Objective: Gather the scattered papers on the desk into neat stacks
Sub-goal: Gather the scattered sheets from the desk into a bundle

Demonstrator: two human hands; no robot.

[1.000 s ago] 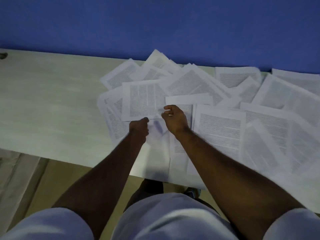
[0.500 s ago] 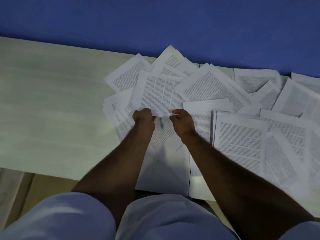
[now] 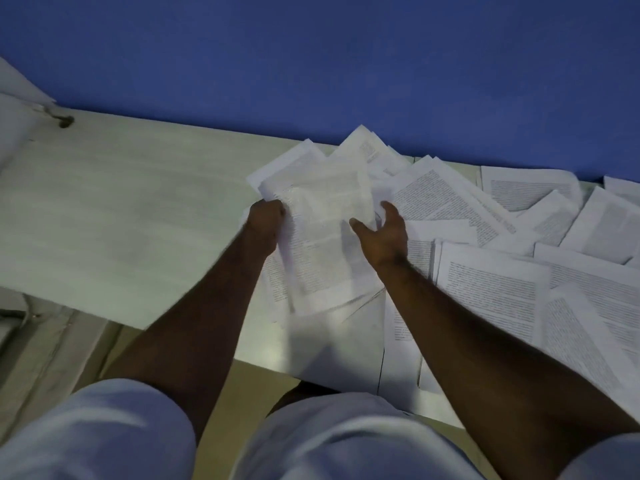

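Your left hand (image 3: 265, 225) grips the left edge of a small bundle of sheets (image 3: 322, 237); its fingers are curled around the paper. Your right hand (image 3: 384, 233) is open, with fingers spread, just beside the right edge of the same bundle, and I cannot tell whether it touches it. The bundle lies between your two hands, blurred, with its long axis running away from you and a little tilted to the left. It sits at the left end of the scattered papers (image 3: 502, 278), which cover the right half of the desk (image 3: 121, 209) up to the blue wall (image 3: 311, 64).

I judge the gathering is only at the beginning. The next loose sheets lie to the right of the bundle, so your right hand is the nearer one to pull them in. Your left hand should hold the bundle firmly, because the sheets can slide apart.
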